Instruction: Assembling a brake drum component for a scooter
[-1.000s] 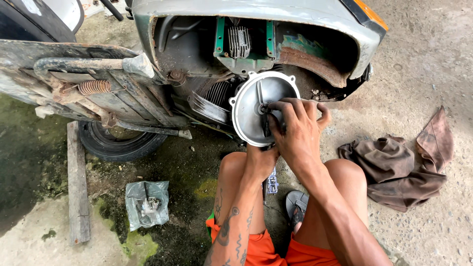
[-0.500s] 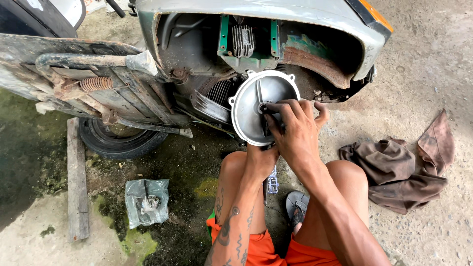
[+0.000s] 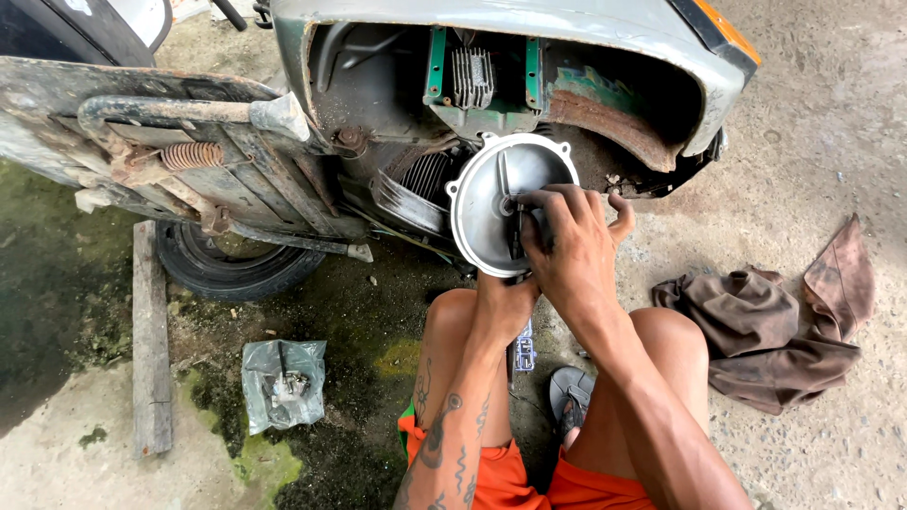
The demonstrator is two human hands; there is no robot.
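The right hand lies over the round silver engine cover of a scooter tipped on its side, fingers curled around a dark part at the cover's centre; how tightly they pinch it cannot be told. The left hand sits just below, cupping the cover's lower rim, fingers mostly hidden. Above the grip, a finned cylinder shows within green framing. Left of it, a tyre rests on the ground. Lower left lies a clear plastic bag of small parts; right of the forearm, a brown rag.
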